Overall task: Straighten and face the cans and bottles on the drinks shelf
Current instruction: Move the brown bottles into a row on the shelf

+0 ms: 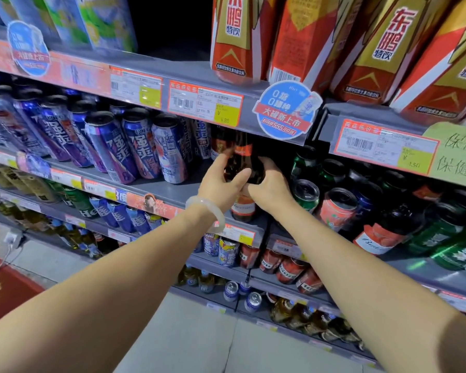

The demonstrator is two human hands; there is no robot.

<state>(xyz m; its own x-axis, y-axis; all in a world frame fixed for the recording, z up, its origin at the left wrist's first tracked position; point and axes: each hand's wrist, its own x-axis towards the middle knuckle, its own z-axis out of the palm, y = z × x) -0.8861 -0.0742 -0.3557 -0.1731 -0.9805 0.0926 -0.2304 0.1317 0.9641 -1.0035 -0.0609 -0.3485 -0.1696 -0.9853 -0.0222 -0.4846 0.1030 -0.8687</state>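
Head view: both hands are on one dark brown glass bottle (244, 162) standing at the front of the second shelf (151, 188), just under the price rail. Left hand (221, 184) wraps the bottle's left side, thumb across the front, fingers curled behind. Right hand (269, 185) grips the right side, fingers curled round the glass, thumb meeting the left thumb low on the body. Bottle is roughly upright, orange neck label (242, 149) facing out, lower label (243, 208) partly showing below the hands. A second brown bottle (219, 142) stands just behind and to the left, touching or nearly so (cannot tell which).

Left of the bottle: a row of tall purple-blue cans (135, 146), close together. Right of it: green cans (306, 193), a red can (336, 208) and a red-labelled Budweiser can (379, 238), on the next bay's shelf.

Pale bangle (207, 211) on the left wrist. Top shelf holds big red-and-gold bottles (374, 49). Round blue promo tag (285, 111) hangs on the rail above the hands, yellow price tags (225, 114) beside it. Lower shelves hold more cans and bottles, blurred. Red mat (3, 286) on the floor at left.
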